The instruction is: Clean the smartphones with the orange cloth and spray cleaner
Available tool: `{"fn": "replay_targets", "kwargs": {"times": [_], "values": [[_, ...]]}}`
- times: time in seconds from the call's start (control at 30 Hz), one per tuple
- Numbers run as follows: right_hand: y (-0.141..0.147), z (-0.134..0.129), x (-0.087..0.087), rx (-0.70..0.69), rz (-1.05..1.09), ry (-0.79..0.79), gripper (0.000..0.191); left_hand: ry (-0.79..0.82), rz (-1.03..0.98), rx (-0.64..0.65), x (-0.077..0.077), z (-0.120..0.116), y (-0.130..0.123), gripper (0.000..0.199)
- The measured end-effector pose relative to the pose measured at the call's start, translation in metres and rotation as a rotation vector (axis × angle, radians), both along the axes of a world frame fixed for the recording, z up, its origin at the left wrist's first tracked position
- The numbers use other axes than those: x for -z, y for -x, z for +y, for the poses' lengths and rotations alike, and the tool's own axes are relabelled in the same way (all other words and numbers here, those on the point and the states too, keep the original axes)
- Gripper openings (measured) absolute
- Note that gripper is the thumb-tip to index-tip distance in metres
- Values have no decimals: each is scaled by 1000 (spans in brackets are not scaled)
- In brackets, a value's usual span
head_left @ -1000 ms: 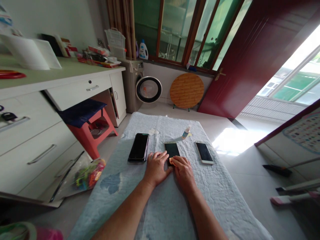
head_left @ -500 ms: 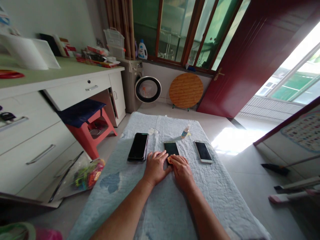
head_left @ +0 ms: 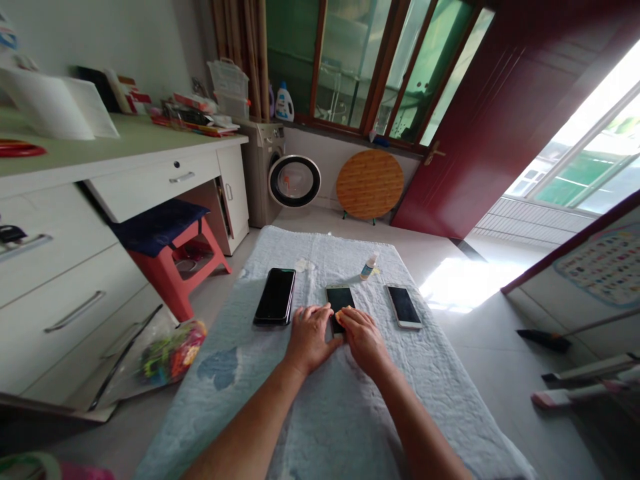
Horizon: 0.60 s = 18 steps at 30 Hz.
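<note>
A phone [head_left: 341, 297] lies screen up on the cloth-covered table [head_left: 320, 413], in the middle. My left hand [head_left: 310, 337] rests along its left side and lower edge, fingers apart, steadying it. With closed fingers, my right hand [head_left: 363, 337] presses a small orange piece [head_left: 340, 316] onto the phone's screen. To the left lies a larger black phone [head_left: 275, 295]; on the right is a white-edged phone [head_left: 404, 307] with a dark screen. A small spray bottle [head_left: 369, 267] stands beyond the middle phone.
At the left are a white desk [head_left: 150, 150] and a red stool [head_left: 185, 267] with a dark cover. A plastic bag [head_left: 160, 357] of colourful items lies beside the table. A washing machine [head_left: 265, 180] stands beyond, its round door open.
My right hand has moved slightly up the screen with the orange piece, showing more of the phone's lower part. The whole view has shifted slightly.
</note>
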State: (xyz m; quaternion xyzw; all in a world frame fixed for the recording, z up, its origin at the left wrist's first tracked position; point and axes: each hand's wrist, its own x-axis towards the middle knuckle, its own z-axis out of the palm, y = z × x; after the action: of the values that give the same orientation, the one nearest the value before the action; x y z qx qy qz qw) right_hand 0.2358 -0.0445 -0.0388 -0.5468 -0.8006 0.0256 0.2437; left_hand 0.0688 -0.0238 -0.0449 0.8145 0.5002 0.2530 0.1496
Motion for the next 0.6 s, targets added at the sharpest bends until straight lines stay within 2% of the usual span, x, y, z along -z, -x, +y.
{"fn": "replay_targets", "kwargs": {"times": [0.2,0.3,0.4,0.6], "values": [[-5,37,2,105,-5,24,31,8,19,12,1,0,1,51],[1,46,1,124,14,26,31,7,19,14,1,0,1,50],[9,37,-5,73,27,33,28,7,15,14,1,0,1,54],[12,-9,-12,-25,48,76,25,0,-7,-4,1,-1,0,59]]}}
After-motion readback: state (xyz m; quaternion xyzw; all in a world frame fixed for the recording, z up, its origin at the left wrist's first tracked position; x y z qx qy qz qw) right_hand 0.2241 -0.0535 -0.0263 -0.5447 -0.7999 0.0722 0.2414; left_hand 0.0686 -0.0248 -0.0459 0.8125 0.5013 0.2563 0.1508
